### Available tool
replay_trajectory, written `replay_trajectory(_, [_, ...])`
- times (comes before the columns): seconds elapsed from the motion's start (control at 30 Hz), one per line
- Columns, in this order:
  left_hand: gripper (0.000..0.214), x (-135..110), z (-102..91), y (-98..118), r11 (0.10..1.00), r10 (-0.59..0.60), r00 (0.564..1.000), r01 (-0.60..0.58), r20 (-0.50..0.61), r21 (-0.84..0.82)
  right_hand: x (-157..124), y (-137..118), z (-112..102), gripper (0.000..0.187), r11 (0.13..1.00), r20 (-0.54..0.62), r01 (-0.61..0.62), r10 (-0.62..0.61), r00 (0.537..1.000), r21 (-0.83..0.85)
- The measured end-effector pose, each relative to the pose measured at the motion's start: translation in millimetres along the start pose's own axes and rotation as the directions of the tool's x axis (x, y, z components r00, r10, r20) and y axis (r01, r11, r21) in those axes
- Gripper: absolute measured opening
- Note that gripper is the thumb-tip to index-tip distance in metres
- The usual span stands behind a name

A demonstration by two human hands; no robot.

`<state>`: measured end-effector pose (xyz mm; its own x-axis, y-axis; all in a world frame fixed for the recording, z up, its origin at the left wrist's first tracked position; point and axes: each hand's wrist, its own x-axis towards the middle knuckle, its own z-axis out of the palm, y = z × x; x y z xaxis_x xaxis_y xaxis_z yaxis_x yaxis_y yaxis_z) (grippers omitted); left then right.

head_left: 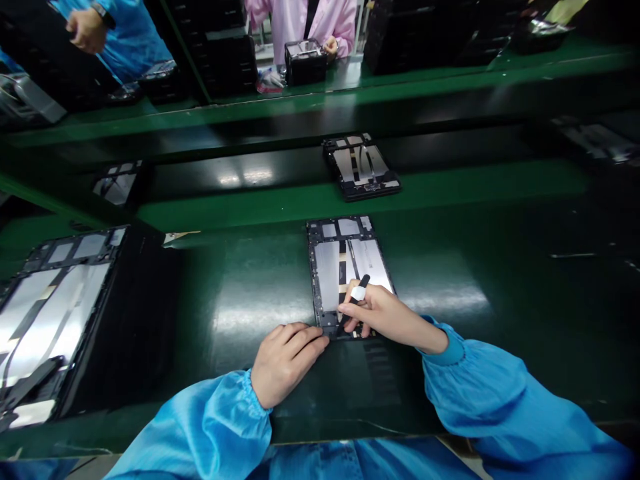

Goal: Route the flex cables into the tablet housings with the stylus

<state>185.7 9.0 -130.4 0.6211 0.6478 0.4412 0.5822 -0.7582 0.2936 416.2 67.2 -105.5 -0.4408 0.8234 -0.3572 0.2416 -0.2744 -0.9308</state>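
Observation:
An opened tablet point(327, 273) lies on the green bench in front of me, its silver battery panels and dark ribbon cables bare. My right hand point(375, 308) grips a slim black pen-like tool point(363, 283) over the tablet's lower part, and the tool's tip points down at the near edge. Something white wraps a finger of that hand. My left hand point(287, 357) rests flat on the bench, fingers stretched out, with its fingertips at the tablet's near left corner.
A tall stack of opened tablets point(55, 293) stands at the left, with a black tool on top. Another opened tablet point(361, 167) lies beyond mine, and one more point(117, 181) sits far left. Across the raised green shelf point(320, 100), people in blue and pink sleeves work beside dark stacks.

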Motion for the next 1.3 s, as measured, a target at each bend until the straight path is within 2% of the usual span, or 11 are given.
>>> replay_trajectory(0.1, [0.022, -1, -0.9, 0, 1.000, 0.007, 1.000, -0.007, 0.016, 0.017, 0, 0, 0, 0.020, 1.000, 0.003, 0.005, -0.005, 1.000, 0.005])
replay_trajectory(0.3, [0.032, 2, -6.4, 1, 0.981, 0.085, 0.991, -0.101, 0.104, 0.166, -2, -2, 0, 0.022, 1.000, -0.017, 0.009, -0.009, 1.000, 0.014])
replay_trajectory(0.43, [0.033, 4, -7.8, 3, 0.978, 0.084, 0.990, -0.103, 0.112, 0.180, -15, 6, -7, 0.028, 0.997, -0.162, 0.069, -0.063, 0.985, 0.029])
replay_trajectory(0.53, [0.033, 4, -7.4, 3, 0.979, 0.079, 0.990, -0.099, 0.115, 0.180, -30, 15, -10, 0.027, 0.994, -0.254, 0.099, -0.109, 0.961, -0.049])
replay_trajectory(0.73, [0.033, 3, -6.1, 1, 0.981, 0.076, 0.992, -0.093, 0.103, 0.170, -40, 22, -5, 0.020, 0.964, -0.268, 0.152, -0.210, 0.940, -0.220])
replay_trajectory(0.8, [0.033, 3, -5.5, 2, 0.980, 0.076, 0.992, -0.093, 0.100, 0.175, -39, 22, -3, 0.019, 0.965, -0.273, 0.157, -0.212, 0.939, -0.209])
replay_trajectory(1.0, [0.032, 1, -2.7, 4, 0.974, 0.088, 0.993, -0.102, 0.079, 0.200, -38, 25, -2, 0.022, 0.993, -0.302, 0.103, -0.113, 0.946, -0.048])
replay_trajectory(1.3, [0.037, 4, -4.0, 5, 0.949, 0.114, 0.985, -0.147, 0.130, 0.280, -37, 20, -2, 0.020, 0.993, -0.311, 0.113, -0.120, 0.943, -0.040])
